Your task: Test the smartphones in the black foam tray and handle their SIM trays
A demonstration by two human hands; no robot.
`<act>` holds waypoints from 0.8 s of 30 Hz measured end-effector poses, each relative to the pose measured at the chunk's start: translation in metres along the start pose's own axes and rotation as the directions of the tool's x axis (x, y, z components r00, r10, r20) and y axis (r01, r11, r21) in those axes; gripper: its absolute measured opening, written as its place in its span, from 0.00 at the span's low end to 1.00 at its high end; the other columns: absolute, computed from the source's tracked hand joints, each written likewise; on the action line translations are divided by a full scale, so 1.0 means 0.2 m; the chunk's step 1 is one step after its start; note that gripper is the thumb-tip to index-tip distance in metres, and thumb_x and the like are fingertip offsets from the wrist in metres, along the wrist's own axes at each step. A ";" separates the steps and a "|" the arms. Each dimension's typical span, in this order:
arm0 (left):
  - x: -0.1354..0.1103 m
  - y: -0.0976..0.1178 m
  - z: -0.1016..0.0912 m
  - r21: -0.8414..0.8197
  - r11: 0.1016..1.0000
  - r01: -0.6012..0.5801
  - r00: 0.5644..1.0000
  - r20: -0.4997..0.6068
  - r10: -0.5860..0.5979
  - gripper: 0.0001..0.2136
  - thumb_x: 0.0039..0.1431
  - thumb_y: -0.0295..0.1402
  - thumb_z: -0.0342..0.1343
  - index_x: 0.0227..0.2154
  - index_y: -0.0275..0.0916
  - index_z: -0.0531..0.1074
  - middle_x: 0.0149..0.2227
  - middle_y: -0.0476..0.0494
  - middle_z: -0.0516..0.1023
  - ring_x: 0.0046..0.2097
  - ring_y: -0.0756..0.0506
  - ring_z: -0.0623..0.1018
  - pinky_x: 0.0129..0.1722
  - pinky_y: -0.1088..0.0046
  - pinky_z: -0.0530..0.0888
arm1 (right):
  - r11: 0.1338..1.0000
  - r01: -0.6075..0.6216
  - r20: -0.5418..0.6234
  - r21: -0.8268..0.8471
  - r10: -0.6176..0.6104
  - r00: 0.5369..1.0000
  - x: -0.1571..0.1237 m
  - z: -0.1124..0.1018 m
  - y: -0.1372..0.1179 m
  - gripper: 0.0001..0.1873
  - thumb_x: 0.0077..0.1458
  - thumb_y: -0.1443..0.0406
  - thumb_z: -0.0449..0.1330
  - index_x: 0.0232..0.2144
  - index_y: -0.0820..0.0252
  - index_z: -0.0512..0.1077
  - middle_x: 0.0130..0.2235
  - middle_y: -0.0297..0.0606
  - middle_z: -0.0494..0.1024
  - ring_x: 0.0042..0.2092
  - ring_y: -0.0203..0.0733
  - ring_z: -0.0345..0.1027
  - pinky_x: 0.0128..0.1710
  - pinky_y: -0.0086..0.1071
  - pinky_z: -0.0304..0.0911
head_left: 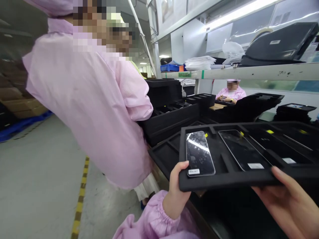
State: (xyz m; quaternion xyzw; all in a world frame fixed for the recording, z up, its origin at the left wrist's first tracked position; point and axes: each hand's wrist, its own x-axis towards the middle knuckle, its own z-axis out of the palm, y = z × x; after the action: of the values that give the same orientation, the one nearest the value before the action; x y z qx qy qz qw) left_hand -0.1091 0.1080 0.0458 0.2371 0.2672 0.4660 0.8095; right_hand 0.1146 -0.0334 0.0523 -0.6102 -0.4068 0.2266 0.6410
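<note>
Plainly, the left hand (178,187) is closed round the near left corner of a rectangular black foam tray (224,181), and the right hand (290,200) clasps its near edge, thumb on top, fingers beneath. Flat, glossy, dark phone-shaped panels (200,154) lie in its compartments, near a co-worker in a pink smock (92,99).

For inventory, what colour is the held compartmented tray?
The compartmented tray is black, clearest in the head view.

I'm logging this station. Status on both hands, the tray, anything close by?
Left hand gripping tray at left end; right hand at near edge. Panels lying in its compartments. Co-worker close on left, another tray partly behind.
</note>
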 end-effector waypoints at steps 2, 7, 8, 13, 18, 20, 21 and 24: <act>0.04 0.07 0.02 0.016 0.995 -0.099 0.994 -0.037 0.099 0.09 0.45 0.35 0.65 0.31 0.40 0.76 0.32 0.50 0.82 0.34 0.45 0.81 0.41 0.69 0.79 | 0.944 -0.122 -0.082 0.308 0.154 0.985 0.18 0.15 -0.08 0.07 0.56 0.55 0.63 0.36 0.47 0.75 0.43 0.37 0.81 0.51 0.51 0.75 0.45 0.45 0.80; 0.23 0.33 0.04 0.020 0.983 -0.184 0.982 -0.029 0.184 0.12 0.47 0.35 0.64 0.35 0.38 0.75 0.37 0.46 0.82 0.42 0.42 0.82 0.47 0.66 0.79 | 0.745 -0.166 0.035 0.645 0.189 0.981 0.67 0.53 -0.23 0.10 0.47 0.67 0.63 0.35 0.58 0.71 0.37 0.38 0.80 0.41 0.46 0.78 0.41 0.39 0.80; 0.26 0.38 0.03 0.033 0.973 -0.228 0.974 -0.012 0.228 0.13 0.49 0.36 0.63 0.38 0.38 0.75 0.42 0.45 0.82 0.47 0.41 0.81 0.49 0.66 0.79 | 0.735 -0.184 0.069 0.653 0.184 0.980 0.77 0.59 -0.24 0.09 0.48 0.68 0.62 0.35 0.59 0.70 0.35 0.38 0.80 0.39 0.46 0.78 0.40 0.38 0.80; 0.30 0.44 -0.16 0.238 0.891 -0.387 0.921 0.054 0.385 0.30 0.60 0.39 0.57 0.64 0.41 0.57 0.62 0.35 0.70 0.63 0.39 0.72 0.56 0.59 0.76 | 0.733 -0.216 0.138 0.645 0.166 0.976 1.16 0.86 -0.21 0.01 0.55 0.69 0.57 0.32 0.59 0.67 0.29 0.34 0.76 0.33 0.40 0.75 0.36 0.35 0.78; 0.31 0.45 -0.38 0.520 0.652 -0.552 0.790 0.076 0.609 0.38 0.59 0.41 0.59 0.68 0.44 0.47 0.70 0.31 0.57 0.70 0.38 0.61 0.66 0.57 0.66 | 0.822 -0.196 0.185 0.535 0.112 0.976 1.37 1.09 -0.14 0.12 0.67 0.62 0.57 0.31 0.63 0.67 0.30 0.33 0.73 0.32 0.36 0.72 0.35 0.32 0.74; 0.34 0.50 -0.40 0.647 0.453 -0.613 0.679 0.140 0.720 0.36 0.62 0.43 0.57 0.68 0.45 0.47 0.71 0.32 0.52 0.72 0.38 0.58 0.67 0.55 0.64 | 0.884 -0.161 0.194 0.439 0.081 0.978 1.42 1.19 -0.10 0.13 0.68 0.59 0.58 0.36 0.65 0.70 0.34 0.35 0.74 0.35 0.37 0.73 0.37 0.33 0.73; 0.36 0.54 -0.40 0.708 0.319 -0.631 0.607 0.194 0.770 0.35 0.63 0.44 0.56 0.68 0.45 0.47 0.72 0.32 0.51 0.72 0.38 0.56 0.67 0.54 0.63 | 0.915 -0.133 0.191 0.380 0.063 0.980 1.44 1.24 -0.09 0.14 0.68 0.57 0.58 0.39 0.65 0.71 0.37 0.37 0.75 0.37 0.38 0.73 0.38 0.35 0.73; 0.46 0.68 -0.32 0.813 -0.138 -0.566 0.413 0.425 0.806 0.33 0.65 0.46 0.55 0.68 0.41 0.52 0.73 0.30 0.48 0.74 0.36 0.49 0.71 0.48 0.53 | 0.985 0.016 0.144 0.174 -0.041 0.989 1.47 1.41 -0.05 0.20 0.68 0.53 0.57 0.49 0.64 0.71 0.47 0.43 0.76 0.45 0.44 0.73 0.47 0.43 0.72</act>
State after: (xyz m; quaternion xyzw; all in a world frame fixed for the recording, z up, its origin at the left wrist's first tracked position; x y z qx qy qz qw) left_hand -0.1980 0.2599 0.0646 0.6774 0.3878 0.6136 0.1193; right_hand 0.0543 0.3644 0.1123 -0.5284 -0.4406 0.2959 0.6627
